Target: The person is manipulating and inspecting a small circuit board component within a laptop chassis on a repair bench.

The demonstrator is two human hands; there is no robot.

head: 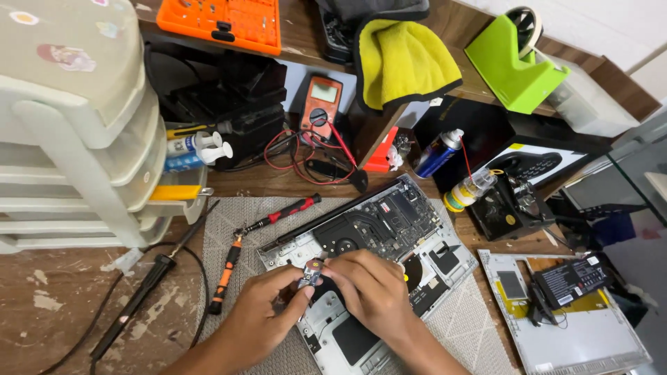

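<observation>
I'm at a worn brown wooden bench [55,305], paint flecks on it. Beige plastic drawer unit [69,132] at my left, wooden shelf [472,76] above, white wall [590,21] behind. Even light.

Counted two screwdrivers [281,212] [226,274] on the mat, two spray cans [438,153] [192,144], one multimeter [320,105], one opened laptop [389,229], one loose battery [571,279], one yellow cloth [405,61].

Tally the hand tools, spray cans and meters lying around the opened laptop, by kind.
Screwdrivers with orange-black or red-black handles: 2
Spray cans: 1
Multimeters: 1
Orange bit cases: 1
Total: 5
</observation>
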